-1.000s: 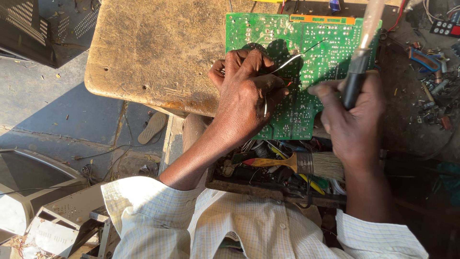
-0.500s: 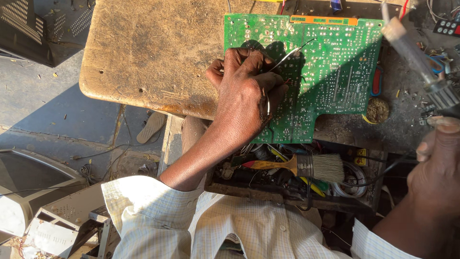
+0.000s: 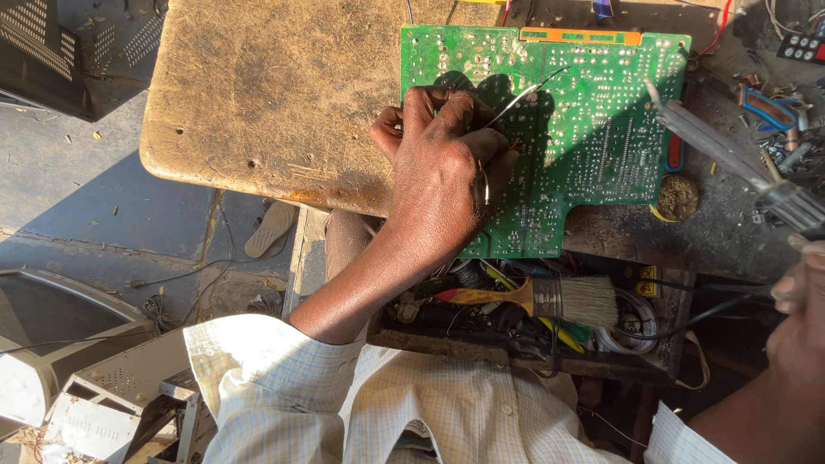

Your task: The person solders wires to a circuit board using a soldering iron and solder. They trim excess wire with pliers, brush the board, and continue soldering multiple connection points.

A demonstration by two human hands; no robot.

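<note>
In the head view, the left hand (image 3: 447, 172) rested on a green circuit board (image 3: 593, 129), fingers pinched on a thin solder wire (image 3: 524, 93). The board lay solder side up on a worn wooden table (image 3: 275, 94). The right hand (image 3: 799, 326), at the frame's edge, gripped a soldering iron (image 3: 730, 159) hovering beside the board. A paintbrush (image 3: 541, 298) lay in a tray below.
</note>
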